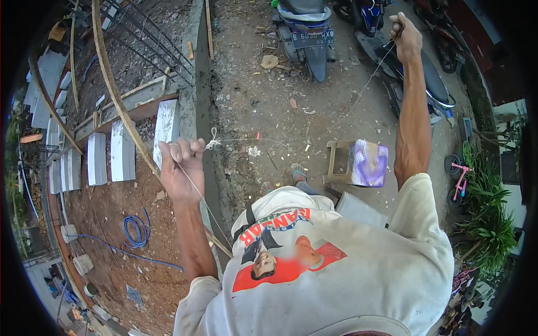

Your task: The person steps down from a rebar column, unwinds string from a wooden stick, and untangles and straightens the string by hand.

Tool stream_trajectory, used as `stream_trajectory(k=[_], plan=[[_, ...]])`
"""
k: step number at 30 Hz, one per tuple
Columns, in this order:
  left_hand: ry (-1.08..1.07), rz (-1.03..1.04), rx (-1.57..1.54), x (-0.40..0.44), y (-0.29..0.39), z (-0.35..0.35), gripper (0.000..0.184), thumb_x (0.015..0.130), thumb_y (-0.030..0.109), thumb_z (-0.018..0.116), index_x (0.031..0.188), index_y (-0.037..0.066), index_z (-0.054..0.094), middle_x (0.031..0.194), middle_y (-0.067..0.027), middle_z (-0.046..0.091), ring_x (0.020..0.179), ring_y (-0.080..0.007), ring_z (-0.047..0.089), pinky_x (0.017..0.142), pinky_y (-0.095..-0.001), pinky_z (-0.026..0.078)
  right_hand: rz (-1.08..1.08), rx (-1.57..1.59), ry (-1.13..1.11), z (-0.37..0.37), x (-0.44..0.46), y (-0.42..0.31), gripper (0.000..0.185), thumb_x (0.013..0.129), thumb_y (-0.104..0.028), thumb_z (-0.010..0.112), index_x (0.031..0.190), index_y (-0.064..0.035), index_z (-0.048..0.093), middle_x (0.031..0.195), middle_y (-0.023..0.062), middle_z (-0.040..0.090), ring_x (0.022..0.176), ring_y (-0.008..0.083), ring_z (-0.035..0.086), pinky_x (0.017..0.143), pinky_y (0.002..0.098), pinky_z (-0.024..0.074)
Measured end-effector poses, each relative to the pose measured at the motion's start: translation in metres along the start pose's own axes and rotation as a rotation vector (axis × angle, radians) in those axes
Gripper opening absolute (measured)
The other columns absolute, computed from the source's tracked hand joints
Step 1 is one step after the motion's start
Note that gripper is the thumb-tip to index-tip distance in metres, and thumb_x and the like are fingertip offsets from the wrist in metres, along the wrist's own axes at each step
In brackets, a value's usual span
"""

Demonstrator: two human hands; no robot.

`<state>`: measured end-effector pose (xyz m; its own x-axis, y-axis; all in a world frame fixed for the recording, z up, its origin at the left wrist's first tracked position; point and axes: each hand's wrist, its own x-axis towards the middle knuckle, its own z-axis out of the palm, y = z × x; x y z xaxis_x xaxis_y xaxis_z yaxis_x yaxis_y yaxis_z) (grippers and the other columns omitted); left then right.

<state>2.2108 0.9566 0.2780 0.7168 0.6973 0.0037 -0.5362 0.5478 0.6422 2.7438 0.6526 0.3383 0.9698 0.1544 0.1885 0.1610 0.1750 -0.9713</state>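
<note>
My left hand point(182, 168) is raised over the edge of a concrete ledge, its fingers curled round a thin pale string point(252, 139). A small looped white knot point(213, 140) of the string sits just beside those fingertips. One strand runs from this hand down toward my shirt point(336, 269). Farther out on the right, my right hand point(407, 36) is closed in a pinch at the string's other visible stretch, which slants up to it. Between the hands the string hangs slack over the dirt ground, and part of it is too fine to follow.
Motorbikes point(308, 39) stand ahead and to the right. A purple-and-white box-like stool point(367, 163) is near my feet. On the left are the concrete ledge point(203, 101), white blocks point(122, 151), a curved wooden strip point(115, 89), steel bars and a blue hose point(134, 231).
</note>
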Motion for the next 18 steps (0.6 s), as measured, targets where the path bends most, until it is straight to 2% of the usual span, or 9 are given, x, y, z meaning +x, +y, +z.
stream_trajectory(k=[1,4,6,9,11,12,15,17,18], plan=[[0.026,0.019,0.010,0.003,0.009,-0.004,0.047,0.117,0.033,0.038,0.075,0.014,0.046,0.076,-0.0017,0.050,0.084,-0.0214,0.060,0.101,-0.0455,0.050,-0.083,-0.253,-0.051,0.002,-0.006,-0.002,0.034,0.105,-0.031,0.064,0.101,0.0005,0.077,0.079,0.0000,0.062,0.073,0.0123,0.057,0.069,0.0285,0.0473],[0.092,0.023,0.071,0.012,0.041,-0.025,0.048,0.117,0.034,0.035,0.076,0.013,0.050,0.094,-0.0071,0.062,0.120,-0.0307,0.063,0.121,-0.0534,0.040,-0.222,-0.774,-0.236,0.013,-0.026,0.020,0.036,0.105,-0.036,0.065,0.109,-0.0034,0.079,0.093,0.0022,0.071,0.088,0.0097,0.063,0.082,0.0265,0.0508],[-0.213,-0.074,-0.084,0.019,0.043,-0.039,0.053,0.117,0.039,0.032,0.075,0.013,0.052,0.101,-0.0101,0.067,0.126,-0.0322,0.062,0.122,-0.0539,0.039,-0.065,-0.366,-0.379,0.061,-0.089,0.034,0.036,0.106,-0.035,0.065,0.117,-0.0027,0.076,0.097,0.0038,0.073,0.090,0.0097,0.065,0.081,0.0276,0.0528],[-0.236,-0.108,-0.223,0.025,0.032,-0.022,0.054,0.117,0.040,0.031,0.076,0.013,0.053,0.099,-0.0098,0.066,0.123,-0.0320,0.063,0.122,-0.0548,0.039,0.218,-0.001,-0.765,0.143,-0.204,0.062,0.042,0.107,-0.025,0.062,0.141,-0.0009,0.061,0.124,0.0082,0.071,0.096,0.0112,0.067,0.080,0.0258,0.0539],[-0.258,-0.121,-0.261,0.032,0.025,-0.013,0.054,0.117,0.040,0.031,0.076,0.012,0.054,0.099,-0.0096,0.067,0.123,-0.0322,0.063,0.122,-0.0551,0.039,0.201,0.108,-0.961,0.205,-0.287,0.080,0.066,0.093,-0.024,0.079,0.151,-0.0033,0.054,0.132,0.0098,0.067,0.099,0.0117,0.061,0.086,0.0297,0.0544],[-0.279,-0.133,-0.294,0.033,0.023,-0.008,0.054,0.117,0.040,0.031,0.077,0.012,0.054,0.098,-0.0095,0.067,0.123,-0.0325,0.064,0.122,-0.0554,0.038,0.215,0.199,-1.023,0.230,-0.324,0.098,0.076,0.084,-0.026,0.088,0.150,-0.0059,0.055,0.127,0.0079,0.070,0.096,0.0107,0.061,0.087,0.0294,0.0543],[-0.206,-0.093,-0.265,0.030,0.038,-0.007,0.051,0.116,0.042,0.033,0.081,0.012,0.055,0.088,-0.0050,0.061,0.100,-0.0261,0.063,0.110,-0.0512,0.046,0.235,0.020,-1.307,0.248,-0.371,0.128,0.059,0.089,-0.026,0.085,0.140,-0.0047,0.063,0.118,0.0054,0.071,0.093,0.0089,0.058,0.081,0.0290,0.0523],[-0.195,-0.028,-0.252,0.025,0.064,-0.024,0.048,0.116,0.043,0.034,0.085,0.012,0.054,0.078,-0.0008,0.052,0.077,-0.0185,0.055,0.092,-0.0442,0.052,0.598,-0.026,-1.496,0.225,-0.363,0.155,0.030,0.099,-0.026,0.074,0.121,-0.0049,0.069,0.104,0.0019,0.070,0.097,0.0084,0.058,0.077,0.0280,0.0483],[-0.183,-0.010,-0.248,0.020,0.078,-0.037,0.048,0.116,0.043,0.034,0.085,0.012,0.054,0.078,-0.0008,0.052,0.077,-0.0185,0.055,0.092,-0.0442,0.052,0.640,0.093,-1.313,0.209,-0.350,0.157,0.018,0.103,-0.025,0.068,0.105,-0.0065,0.069,0.098,0.0023,0.070,0.093,0.0092,0.058,0.075,0.0291,0.0472]])
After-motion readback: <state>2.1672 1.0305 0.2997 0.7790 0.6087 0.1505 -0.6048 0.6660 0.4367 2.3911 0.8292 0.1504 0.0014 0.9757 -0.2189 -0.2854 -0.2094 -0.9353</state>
